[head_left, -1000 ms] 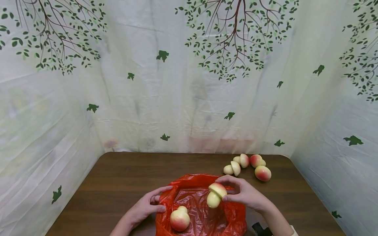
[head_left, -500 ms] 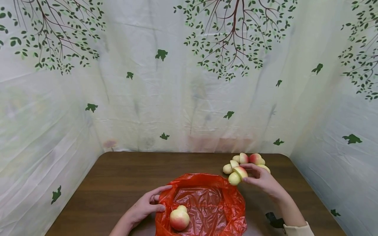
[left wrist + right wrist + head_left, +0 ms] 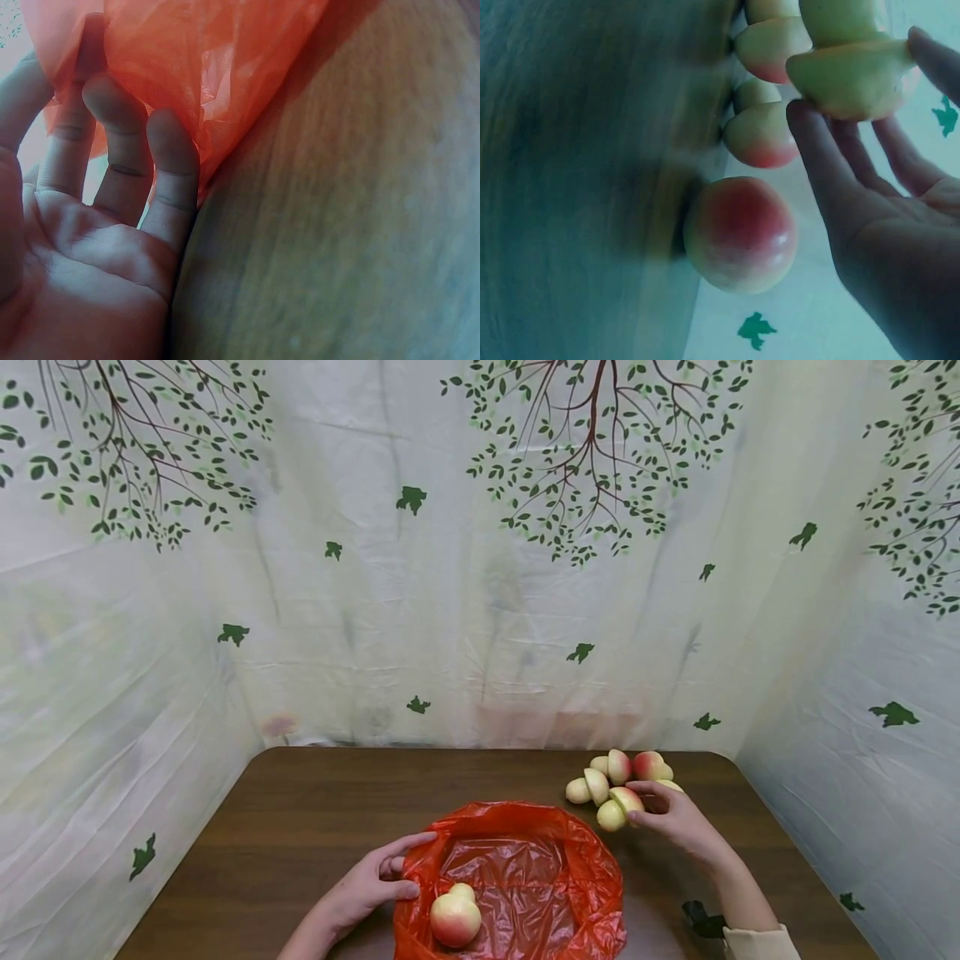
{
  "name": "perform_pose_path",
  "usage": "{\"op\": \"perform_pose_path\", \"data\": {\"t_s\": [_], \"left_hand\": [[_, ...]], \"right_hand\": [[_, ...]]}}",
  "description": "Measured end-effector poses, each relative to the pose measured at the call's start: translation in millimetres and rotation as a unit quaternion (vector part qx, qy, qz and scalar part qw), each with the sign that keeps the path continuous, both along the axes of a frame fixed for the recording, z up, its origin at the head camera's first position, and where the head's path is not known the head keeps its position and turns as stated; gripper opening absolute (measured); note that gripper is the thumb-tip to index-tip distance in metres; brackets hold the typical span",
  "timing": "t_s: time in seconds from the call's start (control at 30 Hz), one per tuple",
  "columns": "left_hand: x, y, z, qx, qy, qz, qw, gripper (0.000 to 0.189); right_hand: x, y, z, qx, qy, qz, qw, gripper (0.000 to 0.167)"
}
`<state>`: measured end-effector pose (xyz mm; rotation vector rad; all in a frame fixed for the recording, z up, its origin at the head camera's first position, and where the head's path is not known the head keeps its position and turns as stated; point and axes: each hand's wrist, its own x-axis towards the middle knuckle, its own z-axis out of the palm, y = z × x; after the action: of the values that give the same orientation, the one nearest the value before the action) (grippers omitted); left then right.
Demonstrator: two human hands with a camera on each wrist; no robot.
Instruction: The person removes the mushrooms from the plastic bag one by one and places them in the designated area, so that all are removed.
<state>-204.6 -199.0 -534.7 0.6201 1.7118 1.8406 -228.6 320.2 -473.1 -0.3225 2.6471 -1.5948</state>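
Note:
My right hand (image 3: 673, 820) pinches a toy mushroom (image 3: 617, 808) by its red-and-cream cap, just above the table at the right; the right wrist view shows this mushroom (image 3: 855, 67) between thumb and fingers. In front of me stands a red plastic bag (image 3: 600, 877) with its mouth spread wide. One mushroom (image 3: 455, 918) lies inside it, at the left. At the bag's left side, my left hand (image 3: 367, 885) holds the rim, thumb toward the near side. Up close, its curled fingertips (image 3: 174, 135) press against the red plastic.
Several more mushrooms stand at the table's back right, among them a pale-stemmed one (image 3: 587, 787) and a red-capped one (image 3: 651, 766). The brown wooden table (image 3: 322, 793) meets a leaf-printed curtain (image 3: 450, 610) behind. A dark strap (image 3: 702, 920) is near my right wrist.
My right hand has carried its mushroom from over the bag rightward and back toward the other mushrooms. The left hand and the bag have stayed in place.

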Motion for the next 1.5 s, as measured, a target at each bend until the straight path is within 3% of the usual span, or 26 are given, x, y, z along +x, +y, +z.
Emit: {"op": "perform_pose_path", "data": {"t_s": [0.23, 0.63, 1.13, 1.5], "left_hand": [[-0.7, 0.2, -0.3, 0.000, 0.000, 0.000, 1.0000, 0.070], [-1.9, -0.4, -1.3, 0.001, 0.005, -0.003, 1.0000, 0.070], [-4.8, -1.5, 0.1, -0.003, 0.017, -0.004, 0.9998, 0.069], [-6.0, -2.2, 1.3, -0.010, 0.003, -0.003, 0.9999, 0.069]], "right_hand": [[-1.7, -0.3, -6.4, 0.047, 0.025, -0.039, 0.9978, 0.050], [-3.1, -4.6, -14.2, 0.085, 0.024, -0.062, 0.9941, 0.050], [-7.3, -6.0, -21.3, 0.074, 0.025, -0.066, 0.9947, 0.052], [-8.0, -4.9, -22.3, 0.061, 0.015, -0.060, 0.9962, 0.056]]}}
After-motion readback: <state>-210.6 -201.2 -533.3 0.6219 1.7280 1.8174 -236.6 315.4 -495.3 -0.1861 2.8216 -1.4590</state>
